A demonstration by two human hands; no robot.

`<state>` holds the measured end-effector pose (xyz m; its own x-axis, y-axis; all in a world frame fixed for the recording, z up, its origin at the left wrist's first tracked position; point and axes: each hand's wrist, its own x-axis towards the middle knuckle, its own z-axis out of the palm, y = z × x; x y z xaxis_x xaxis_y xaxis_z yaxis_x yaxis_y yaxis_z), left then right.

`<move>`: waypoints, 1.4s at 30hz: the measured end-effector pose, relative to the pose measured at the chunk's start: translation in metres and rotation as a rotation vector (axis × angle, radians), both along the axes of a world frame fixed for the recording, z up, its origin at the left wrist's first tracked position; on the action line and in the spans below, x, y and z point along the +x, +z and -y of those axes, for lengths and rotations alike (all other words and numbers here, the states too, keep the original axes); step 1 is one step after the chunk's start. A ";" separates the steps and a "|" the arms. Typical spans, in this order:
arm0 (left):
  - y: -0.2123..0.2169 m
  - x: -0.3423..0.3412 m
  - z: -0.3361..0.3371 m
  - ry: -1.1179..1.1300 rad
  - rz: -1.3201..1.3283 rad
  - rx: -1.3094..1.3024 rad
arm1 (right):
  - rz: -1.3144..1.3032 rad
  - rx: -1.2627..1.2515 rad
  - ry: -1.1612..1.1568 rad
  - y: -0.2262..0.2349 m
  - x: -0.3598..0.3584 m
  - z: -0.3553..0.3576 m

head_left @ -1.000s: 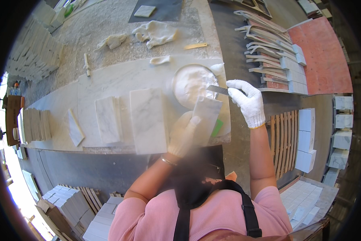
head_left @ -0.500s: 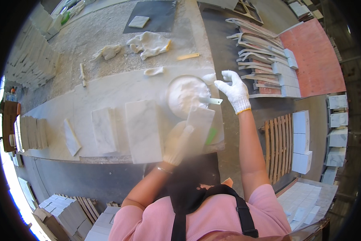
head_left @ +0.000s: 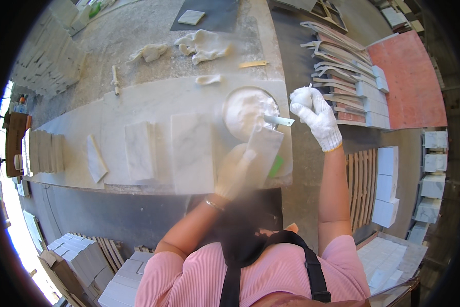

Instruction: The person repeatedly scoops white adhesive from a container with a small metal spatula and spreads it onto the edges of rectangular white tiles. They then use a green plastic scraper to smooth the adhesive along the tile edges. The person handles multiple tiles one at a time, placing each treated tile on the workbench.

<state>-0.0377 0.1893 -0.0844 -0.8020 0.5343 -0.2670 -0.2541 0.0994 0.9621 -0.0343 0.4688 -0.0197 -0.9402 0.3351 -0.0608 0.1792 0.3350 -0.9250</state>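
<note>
Our left hand clasps the pale slab, best kept steady; our right hand, fingers curled, holds a white wad.

We see, at right, a red panel; below it, a slatted wooden pallet beside pale blocks; at top, a dark sheet bearing a small white tile.

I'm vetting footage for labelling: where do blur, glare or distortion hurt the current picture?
Head view: haze softens the left hand and its tile; head view: glare bleaches the left rim; head view: the right edge of the table curves.
</note>
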 end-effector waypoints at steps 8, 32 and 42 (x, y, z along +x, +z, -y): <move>-0.004 -0.002 -0.001 -0.019 0.065 0.026 | 0.147 0.026 0.089 0.038 0.041 0.046; 0.000 -0.001 -0.001 0.011 0.098 0.060 | 0.210 0.241 0.146 0.031 0.028 0.058; 0.001 -0.003 0.000 -0.007 0.040 0.040 | 0.192 0.208 0.117 0.032 0.027 0.060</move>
<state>-0.0406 0.1892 -0.0831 -0.7874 0.5503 -0.2776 -0.2922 0.0633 0.9543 -0.0077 0.4089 0.0127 -0.9512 0.2492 -0.1822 0.2930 0.5425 -0.7873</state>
